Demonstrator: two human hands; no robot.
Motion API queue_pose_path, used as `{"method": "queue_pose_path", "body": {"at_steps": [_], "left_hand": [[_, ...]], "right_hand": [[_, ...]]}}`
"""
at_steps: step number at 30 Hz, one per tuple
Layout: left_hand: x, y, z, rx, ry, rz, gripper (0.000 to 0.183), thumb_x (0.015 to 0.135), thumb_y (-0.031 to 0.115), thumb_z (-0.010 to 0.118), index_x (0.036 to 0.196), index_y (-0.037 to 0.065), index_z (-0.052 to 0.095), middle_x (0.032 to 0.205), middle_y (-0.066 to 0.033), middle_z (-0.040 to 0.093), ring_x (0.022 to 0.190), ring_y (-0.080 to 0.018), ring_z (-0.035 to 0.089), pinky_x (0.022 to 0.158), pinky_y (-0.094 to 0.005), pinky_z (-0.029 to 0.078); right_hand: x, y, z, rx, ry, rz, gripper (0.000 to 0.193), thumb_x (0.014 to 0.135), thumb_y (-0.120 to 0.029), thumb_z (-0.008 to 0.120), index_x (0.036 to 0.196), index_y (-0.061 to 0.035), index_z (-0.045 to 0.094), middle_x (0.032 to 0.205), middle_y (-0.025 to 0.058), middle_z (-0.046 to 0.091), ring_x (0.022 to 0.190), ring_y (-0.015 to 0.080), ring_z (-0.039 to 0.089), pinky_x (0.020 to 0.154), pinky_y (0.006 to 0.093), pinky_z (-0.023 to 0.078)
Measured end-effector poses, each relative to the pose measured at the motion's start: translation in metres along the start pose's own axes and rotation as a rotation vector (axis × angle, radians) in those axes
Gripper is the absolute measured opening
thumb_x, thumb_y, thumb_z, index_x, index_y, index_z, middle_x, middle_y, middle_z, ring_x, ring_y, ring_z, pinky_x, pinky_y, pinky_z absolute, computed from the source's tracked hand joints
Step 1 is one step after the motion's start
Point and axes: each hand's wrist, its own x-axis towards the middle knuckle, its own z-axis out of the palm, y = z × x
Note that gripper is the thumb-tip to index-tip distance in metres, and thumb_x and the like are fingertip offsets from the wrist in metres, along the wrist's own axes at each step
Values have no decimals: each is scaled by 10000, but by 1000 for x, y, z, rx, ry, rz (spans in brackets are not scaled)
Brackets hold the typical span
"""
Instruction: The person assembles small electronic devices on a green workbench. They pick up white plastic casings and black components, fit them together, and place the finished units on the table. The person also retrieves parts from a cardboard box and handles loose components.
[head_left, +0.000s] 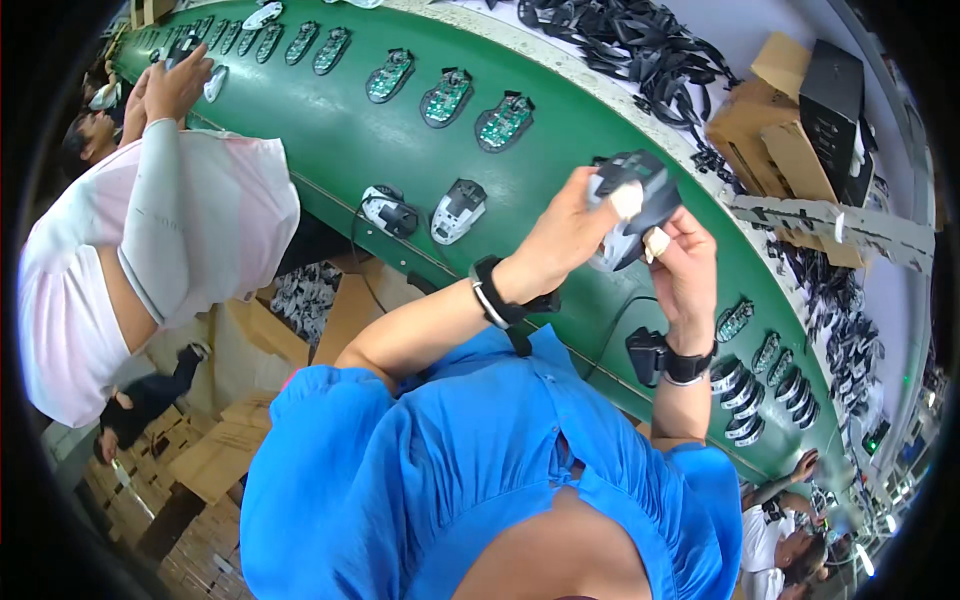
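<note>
Above the green conveyor belt (380,140), both my hands hold a computer mouse (657,203) with a dark shell and light grey parts. My left hand (560,232) grips it from the left, its thumb in a pale finger cot. My right hand (686,262) holds the lower right side, and that thumb has a pale cot too. Fingers hide part of the mouse, so I cannot tell how its parts join. Left of my hands, two grey-and-black mouse shells (459,212) (389,211) lie along the near edge of the belt.
Green circuit boards on mouse bases (505,122) line the belt's far side. Stacked mouse shells (738,395) stand at the right. Black plastic parts (640,50) pile up beyond the belt, near open cardboard boxes (765,140). A co-worker (165,215) works at the left.
</note>
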Motion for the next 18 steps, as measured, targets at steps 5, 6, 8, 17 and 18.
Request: {"method": "queue_pose_path", "body": {"at_steps": [5,6,8,17,18], "left_hand": [[-30,-5,-11,68,-73,175,735,709,-19,760,1323,7,355,1207,-83,527,1110,-157,528,934,-321,454],[-31,-4,-13,110,-89,179,719,699,-22,759,1309,8,379,1190,-83,537,1102,-153,533,930,-318,456],[-34,1,-12,183,-116,225,685,682,-29,755,1278,8,420,1157,-80,555,1085,-147,541,920,-311,459],[-49,24,-8,521,-247,289,621,591,107,764,1151,24,510,998,-56,592,929,-112,566,833,-273,469],[-62,31,-12,624,-330,321,655,588,119,753,1183,15,497,1021,-73,590,956,-127,564,865,-282,459]], "right_hand": [[-2,12,8,207,-52,-18,159,844,-29,655,990,-5,597,877,37,654,724,74,590,652,212,489],[-6,8,13,212,-42,-17,152,838,-17,659,979,-9,601,875,45,658,729,81,598,654,218,490],[-15,6,20,180,5,-92,150,835,-14,663,970,-11,599,878,48,660,732,85,603,659,222,492],[-56,-4,12,-34,-19,-120,404,761,-40,715,1129,21,561,975,83,664,842,122,629,697,244,518],[-69,-14,11,21,-28,-157,543,713,-71,750,1196,25,523,1055,104,638,929,147,611,753,266,512]]}}
